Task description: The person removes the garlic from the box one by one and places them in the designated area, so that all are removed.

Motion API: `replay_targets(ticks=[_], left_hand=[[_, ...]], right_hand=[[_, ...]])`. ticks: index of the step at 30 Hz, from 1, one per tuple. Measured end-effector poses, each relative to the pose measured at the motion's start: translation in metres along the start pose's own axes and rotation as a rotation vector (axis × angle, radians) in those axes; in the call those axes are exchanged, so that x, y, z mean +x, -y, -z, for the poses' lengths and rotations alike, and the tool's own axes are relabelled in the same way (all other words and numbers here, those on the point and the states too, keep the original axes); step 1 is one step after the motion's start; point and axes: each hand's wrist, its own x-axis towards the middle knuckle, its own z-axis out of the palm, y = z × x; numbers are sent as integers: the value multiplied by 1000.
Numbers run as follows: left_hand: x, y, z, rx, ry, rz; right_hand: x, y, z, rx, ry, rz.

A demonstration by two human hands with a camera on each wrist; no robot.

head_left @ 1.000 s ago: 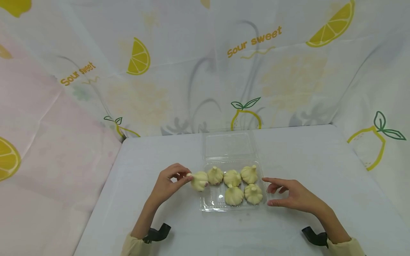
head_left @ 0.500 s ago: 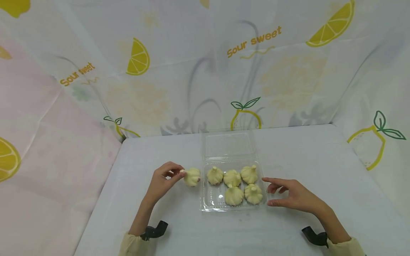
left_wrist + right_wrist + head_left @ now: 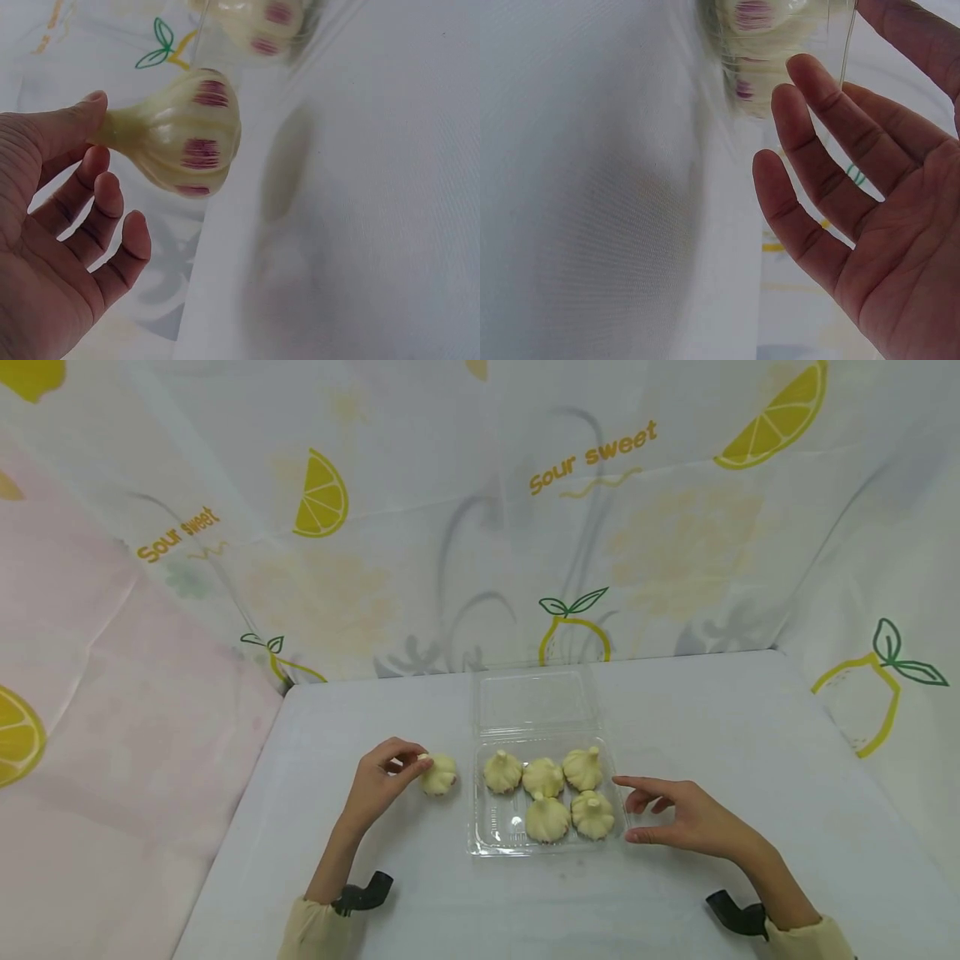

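My left hand [image 3: 381, 783] pinches a pale garlic bulb [image 3: 180, 139] by its stem, between thumb and index finger. In the left wrist view the bulb hangs above the white surface, its purple-streaked base turned away from the palm. To its right, a clear plastic clamshell box [image 3: 495, 843] lies with its lid [image 3: 536, 702] folded back. Inside sit several more garlic bulbs [image 3: 547, 818] in two rows, with a gap at the front left. At the box's right edge is my right hand [image 3: 686, 818], fingers spread and loosely bent; whether the fingertips touch the wall I cannot tell.
A white-covered table [image 3: 480, 910] carries the box near its middle. Behind and at both sides hang cloth walls [image 3: 420, 552] printed with lemons. Black wrist mounts [image 3: 365, 892] stick out at both wrists, above beige sleeves.
My left hand has drawn the garlic bulb leftward, from over the box's left edge to a spot apart from it. My right hand and the box have stayed in place.
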Motion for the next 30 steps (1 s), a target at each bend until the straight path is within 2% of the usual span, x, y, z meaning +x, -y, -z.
replay_targets(ticks=[5, 11, 18, 25, 30], left_hand=[[0, 29, -8, 9, -2, 15], [0, 37, -10, 8, 13, 34], [2, -3, -8, 38, 22, -23], [0, 34, -18, 45, 22, -7], [1, 41, -19, 44, 25, -17]], right_hand=[[0, 0, 0, 2, 1, -1], [-1, -2, 0, -3, 0, 7], [-1, -3, -1, 7, 1, 8], [0, -2, -1, 10, -1, 10], [0, -1, 0, -3, 1, 0]])
